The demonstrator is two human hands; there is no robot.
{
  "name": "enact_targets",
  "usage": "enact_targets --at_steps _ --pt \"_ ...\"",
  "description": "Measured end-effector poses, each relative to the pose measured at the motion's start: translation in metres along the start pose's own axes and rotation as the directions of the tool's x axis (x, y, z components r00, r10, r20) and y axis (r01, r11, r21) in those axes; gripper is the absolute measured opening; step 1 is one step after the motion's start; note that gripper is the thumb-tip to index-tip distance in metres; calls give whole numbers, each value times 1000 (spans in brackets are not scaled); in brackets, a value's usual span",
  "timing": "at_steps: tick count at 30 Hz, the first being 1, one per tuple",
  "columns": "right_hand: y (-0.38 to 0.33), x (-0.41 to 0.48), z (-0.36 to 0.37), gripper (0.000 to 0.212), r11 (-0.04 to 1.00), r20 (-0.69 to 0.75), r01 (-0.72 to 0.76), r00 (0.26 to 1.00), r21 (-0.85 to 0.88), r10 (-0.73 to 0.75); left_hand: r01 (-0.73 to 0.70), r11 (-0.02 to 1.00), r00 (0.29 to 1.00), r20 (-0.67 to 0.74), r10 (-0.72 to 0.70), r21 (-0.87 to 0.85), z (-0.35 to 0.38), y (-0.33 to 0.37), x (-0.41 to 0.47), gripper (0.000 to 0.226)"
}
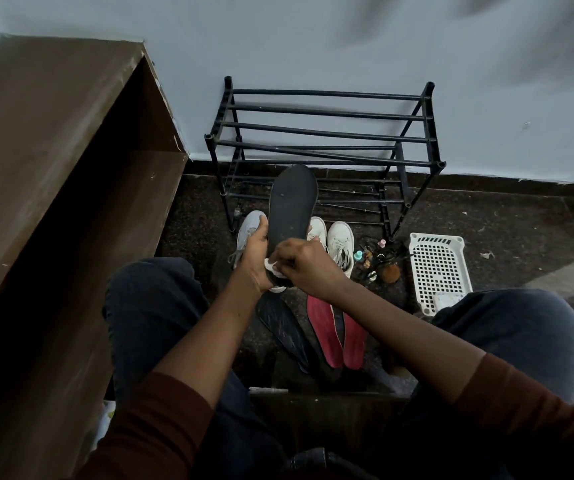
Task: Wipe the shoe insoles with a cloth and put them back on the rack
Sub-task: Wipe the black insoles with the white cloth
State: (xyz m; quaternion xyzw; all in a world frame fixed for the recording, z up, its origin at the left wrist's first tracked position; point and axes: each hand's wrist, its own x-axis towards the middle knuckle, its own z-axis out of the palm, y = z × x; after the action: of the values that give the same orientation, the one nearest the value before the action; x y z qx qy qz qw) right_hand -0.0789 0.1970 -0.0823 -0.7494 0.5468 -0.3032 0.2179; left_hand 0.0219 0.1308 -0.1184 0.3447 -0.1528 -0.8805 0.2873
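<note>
My left hand (255, 258) grips a black insole (290, 206) by its lower end and holds it upright, toe pointing at the black shoe rack (323, 133). My right hand (304, 268) presses a small white cloth (272, 267) against the heel end of that insole. On the floor below my hands lie two red insoles (325, 332) and a dark insole (280, 325). The rack's bars carry nothing.
White sneakers (339, 242) stand on the floor in front of the rack. A white perforated basket (439, 271) lies to the right, with small bottles and a brush (390, 271) beside it. A brown wooden cabinet (53, 168) fills the left. My knees flank the insoles.
</note>
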Motion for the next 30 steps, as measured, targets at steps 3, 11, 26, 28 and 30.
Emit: enact_targets --at_steps 3,11,26,28,30 --pt "10 16 -4 16 995 -94 -50 995 -91 42 10 1000 1000 -2 -10 7 2 -2 -4 73" --pt "47 57 -32 16 928 -325 -350 899 -128 295 203 969 975 67 -214 139 6 -7 -18 70" --pt "81 30 -14 23 405 -100 -470 548 784 830 100 978 927 -374 -26 181 -38 -20 -11 34" --pt "76 14 11 22 278 34 -458 565 844 824 15 980 889 -451 79 200 -47 -29 -9 19" --pt "79 -2 38 20 206 115 -470 568 858 815 -21 977 858 -497 128 214 -61 -38 -8 18"
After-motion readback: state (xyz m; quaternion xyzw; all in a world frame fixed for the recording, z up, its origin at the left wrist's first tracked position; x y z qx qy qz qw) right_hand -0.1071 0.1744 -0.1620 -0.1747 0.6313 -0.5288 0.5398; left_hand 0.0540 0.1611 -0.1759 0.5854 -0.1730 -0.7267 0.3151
